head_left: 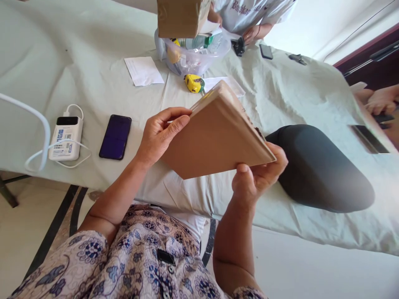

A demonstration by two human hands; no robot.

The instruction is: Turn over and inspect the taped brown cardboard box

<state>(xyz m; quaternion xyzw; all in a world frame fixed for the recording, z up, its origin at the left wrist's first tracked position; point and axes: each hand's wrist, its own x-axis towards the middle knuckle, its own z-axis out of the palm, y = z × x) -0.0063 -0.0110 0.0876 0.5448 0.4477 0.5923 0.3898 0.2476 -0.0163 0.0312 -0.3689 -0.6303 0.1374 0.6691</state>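
Note:
A flat brown cardboard box [215, 137] is held tilted above the near edge of the cloth-covered table [77, 50]. My left hand [162, 133] grips its left edge, thumb on the near face and fingers curled behind. My right hand [258, 176] pinches its lower right corner. Both hands are closed on the box. The box's far face is hidden from me.
On the cloth lie a dark phone [116, 137], a white power bank [66, 138] with a white cable, a paper sheet [143, 70], a yellow tape measure [193, 83], a clear plastic tub [193, 54] under a brown box [179, 16], and a black rounded object [318, 168]. Another person's hand [253, 33] rests at the far edge.

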